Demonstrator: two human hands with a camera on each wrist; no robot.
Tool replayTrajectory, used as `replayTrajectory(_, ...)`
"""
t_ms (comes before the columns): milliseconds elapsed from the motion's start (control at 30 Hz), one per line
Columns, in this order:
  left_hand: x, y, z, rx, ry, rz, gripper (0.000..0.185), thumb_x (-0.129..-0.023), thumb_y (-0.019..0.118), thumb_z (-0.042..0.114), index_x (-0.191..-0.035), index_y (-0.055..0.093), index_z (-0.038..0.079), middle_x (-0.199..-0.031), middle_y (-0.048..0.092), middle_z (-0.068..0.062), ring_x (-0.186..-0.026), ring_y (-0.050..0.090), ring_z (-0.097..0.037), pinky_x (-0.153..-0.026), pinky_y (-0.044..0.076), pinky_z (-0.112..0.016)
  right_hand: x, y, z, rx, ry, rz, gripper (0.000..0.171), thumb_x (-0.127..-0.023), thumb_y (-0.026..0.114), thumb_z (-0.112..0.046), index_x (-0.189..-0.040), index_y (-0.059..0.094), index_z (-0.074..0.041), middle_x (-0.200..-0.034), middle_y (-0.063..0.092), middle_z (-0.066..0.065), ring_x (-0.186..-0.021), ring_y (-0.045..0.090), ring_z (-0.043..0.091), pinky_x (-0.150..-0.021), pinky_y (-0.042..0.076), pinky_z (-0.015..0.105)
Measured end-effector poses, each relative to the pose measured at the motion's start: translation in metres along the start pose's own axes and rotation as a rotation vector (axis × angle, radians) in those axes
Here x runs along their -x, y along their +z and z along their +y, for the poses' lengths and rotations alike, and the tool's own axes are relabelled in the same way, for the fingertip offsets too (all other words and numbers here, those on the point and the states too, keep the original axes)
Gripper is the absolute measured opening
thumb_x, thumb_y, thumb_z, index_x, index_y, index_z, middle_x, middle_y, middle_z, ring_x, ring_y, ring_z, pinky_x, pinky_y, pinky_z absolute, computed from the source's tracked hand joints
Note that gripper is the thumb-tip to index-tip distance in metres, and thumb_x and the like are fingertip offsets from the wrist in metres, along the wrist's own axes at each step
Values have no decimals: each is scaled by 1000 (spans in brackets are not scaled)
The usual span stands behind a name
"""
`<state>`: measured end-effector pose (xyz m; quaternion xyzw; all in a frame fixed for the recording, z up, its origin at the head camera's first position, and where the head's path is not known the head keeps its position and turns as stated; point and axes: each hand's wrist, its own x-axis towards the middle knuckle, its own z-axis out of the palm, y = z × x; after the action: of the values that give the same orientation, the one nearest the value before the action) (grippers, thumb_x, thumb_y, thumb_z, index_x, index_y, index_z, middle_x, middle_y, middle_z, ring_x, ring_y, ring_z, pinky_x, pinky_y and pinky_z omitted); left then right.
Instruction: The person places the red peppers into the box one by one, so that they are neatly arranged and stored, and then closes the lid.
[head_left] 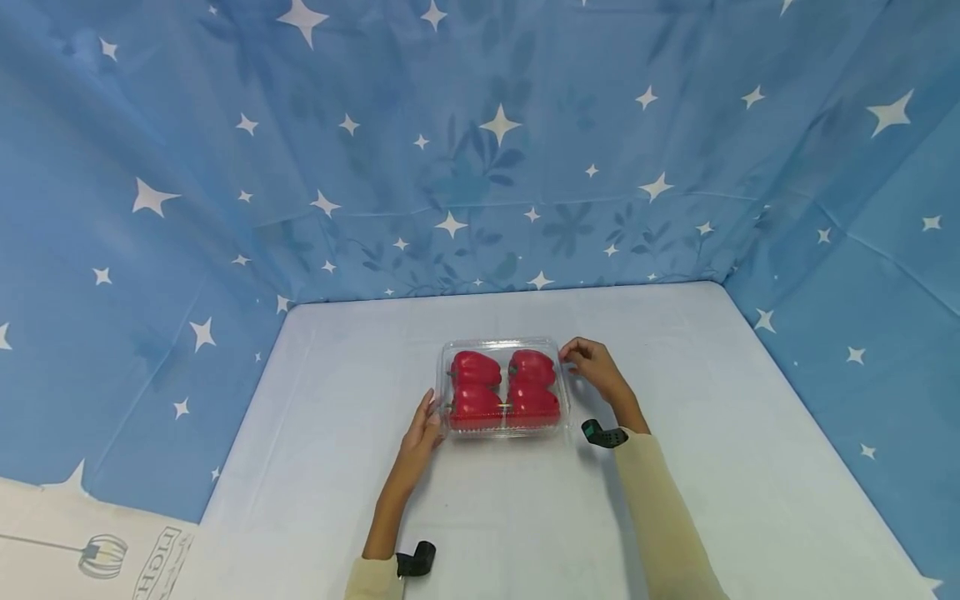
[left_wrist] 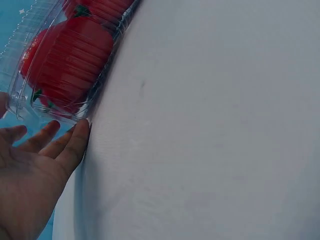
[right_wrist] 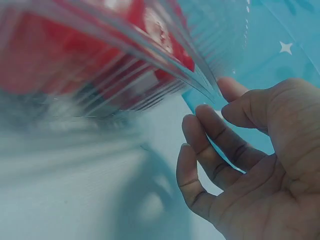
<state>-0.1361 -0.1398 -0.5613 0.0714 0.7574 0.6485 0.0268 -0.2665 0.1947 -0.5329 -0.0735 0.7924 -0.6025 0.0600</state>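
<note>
A clear plastic clamshell container (head_left: 504, 432) holds several red bell peppers (head_left: 534, 403) in two rows on the white table. My left hand (head_left: 417, 439) is at its near left corner, palm toward it. In the left wrist view, the straight fingers (left_wrist: 75, 145) touch the container's end. At the far right corner, my right hand (head_left: 596, 367) pinches the rim between thumb and forefinger, while its other fingers (right_wrist: 200, 145) curl loosely beside the wall. Two plastic edges converge at that corner in the right wrist view; whether the lid is fastened there I cannot tell.
The white tabletop (head_left: 322, 375) extends around the container. Blue cloth with white stars (head_left: 480, 167) hangs behind the table and along both sides. A pale printed cloth (head_left: 75, 550) shows at the lower left. Each wrist wears a dark device (head_left: 603, 434).
</note>
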Motion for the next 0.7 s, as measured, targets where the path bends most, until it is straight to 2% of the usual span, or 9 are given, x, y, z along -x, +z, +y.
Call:
replayTrajectory(100,4,-2,7,-11,54,39,52,-96,42,21,-144,21,17,-136,37,-15,-113,50,-33,-84,50,-36,5,1,-1,6,-27,-9,18,-94,48,-15,-98,56,1,-98,56,18,-93,52,31,-78,51,47)
replayTrajectory(200,9,-2,20,-23,109,57,50,-93,47,9,-141,30,10,-123,43,-21,-101,54,-38,-78,53,-36,12,3,-3,25,-36,-16,24,-92,51,-21,-105,54,0,-104,55,18,-95,52,30,-78,52,45)
replayTrajectory(333,12,-2,34,-20,122,42,47,-92,47,1,-137,34,3,-99,50,-27,-86,56,-44,-74,53,-39,24,4,-5,22,-23,-25,36,-91,54,-26,-119,47,-5,-112,52,18,-102,53,32,-78,52,43)
replayTrajectory(500,11,1,37,39,85,10,52,-90,41,-6,-140,26,0,-83,51,-32,-72,55,-44,-67,54,-40,46,5,-7,-12,11,-43,51,-90,55,-27,-133,33,-10,-114,49,19,-105,51,34,-78,52,43)
replayTrajectory(700,13,2,34,106,-14,6,58,-91,39,-5,-142,15,4,-79,51,-30,-65,54,-36,-61,52,-34,75,5,0,44,59,-74,53,-89,56,-32,-131,37,-7,-107,53,16,-97,56,29,-73,54,37)
